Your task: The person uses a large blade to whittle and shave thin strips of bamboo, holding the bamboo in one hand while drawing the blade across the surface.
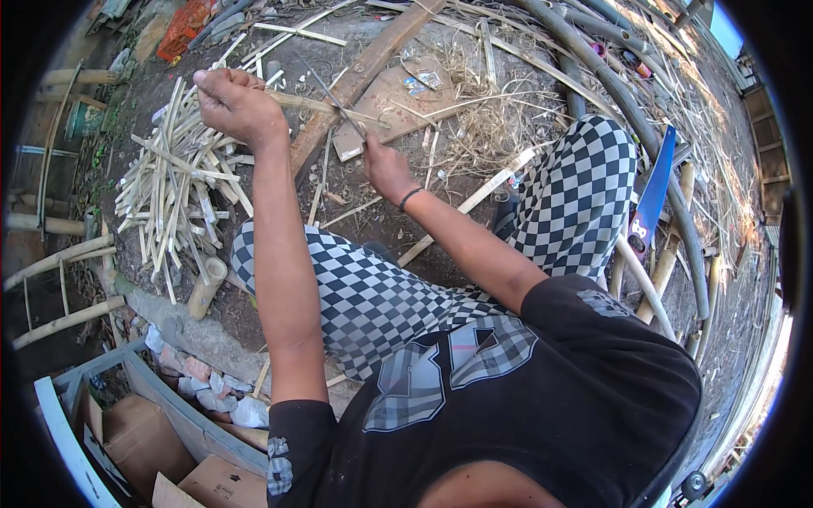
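My left hand (243,110) is closed around one end of a pale bamboo strip (309,104), which stretches to the right over a wooden beam (368,66). In my closed right hand (388,172) is a knife, its long thin blade (322,85) pointing up and left. The blade crosses the strip near the beam; whether they touch, I cannot tell. Left of the beam, below my left hand, lies a heap of split bamboo strips (174,182). A flat piece of brown board (394,97) sits on the ground beyond my right hand.
Curly bamboo shavings (483,127) cover the ground at centre right. A blue-bladed handsaw (652,190) rests by long poles (677,229) to my right. A cut bamboo piece (206,292) stands near my left knee. Cardboard boxes (144,440) sit within a grey wooden frame (186,415) at lower left.
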`<state>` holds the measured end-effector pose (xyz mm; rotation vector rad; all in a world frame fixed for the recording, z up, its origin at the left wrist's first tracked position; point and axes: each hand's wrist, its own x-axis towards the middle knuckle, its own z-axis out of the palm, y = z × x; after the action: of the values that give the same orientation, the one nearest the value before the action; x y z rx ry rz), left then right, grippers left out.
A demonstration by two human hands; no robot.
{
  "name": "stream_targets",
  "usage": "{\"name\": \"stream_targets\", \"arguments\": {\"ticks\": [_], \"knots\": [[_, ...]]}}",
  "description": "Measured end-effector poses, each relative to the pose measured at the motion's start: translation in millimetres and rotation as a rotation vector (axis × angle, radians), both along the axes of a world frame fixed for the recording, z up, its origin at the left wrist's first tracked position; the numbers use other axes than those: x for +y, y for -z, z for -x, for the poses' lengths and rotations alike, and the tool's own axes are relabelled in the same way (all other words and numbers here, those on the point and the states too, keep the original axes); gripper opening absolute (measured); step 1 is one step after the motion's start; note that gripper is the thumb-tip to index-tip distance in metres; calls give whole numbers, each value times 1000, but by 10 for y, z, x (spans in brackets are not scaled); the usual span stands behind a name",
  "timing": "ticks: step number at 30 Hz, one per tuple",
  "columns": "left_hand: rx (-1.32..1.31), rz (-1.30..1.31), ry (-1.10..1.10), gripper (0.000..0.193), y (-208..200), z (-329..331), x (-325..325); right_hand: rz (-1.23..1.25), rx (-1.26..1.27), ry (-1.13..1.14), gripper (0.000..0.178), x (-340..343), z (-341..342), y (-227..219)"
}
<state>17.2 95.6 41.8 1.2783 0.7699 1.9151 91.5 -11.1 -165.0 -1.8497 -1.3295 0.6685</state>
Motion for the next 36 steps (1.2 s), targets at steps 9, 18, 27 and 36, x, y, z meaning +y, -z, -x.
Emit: {"name": "stream_targets", "arguments": {"ticks": [9, 18, 27, 36], "knots": [[-26, 39, 16, 48, 97, 138, 171, 226, -57, 57, 27, 87, -51, -75], [-45, 34, 45, 48, -15, 59, 120, 461, -125, 111, 42, -193, -556, 1051], [-229, 163, 527, 31, -14, 224, 189, 290, 283, 216, 40, -26, -172, 1092], [-86, 210, 509, 33, 50, 239, 134, 62, 117, 194, 24, 42, -43, 420]]}}
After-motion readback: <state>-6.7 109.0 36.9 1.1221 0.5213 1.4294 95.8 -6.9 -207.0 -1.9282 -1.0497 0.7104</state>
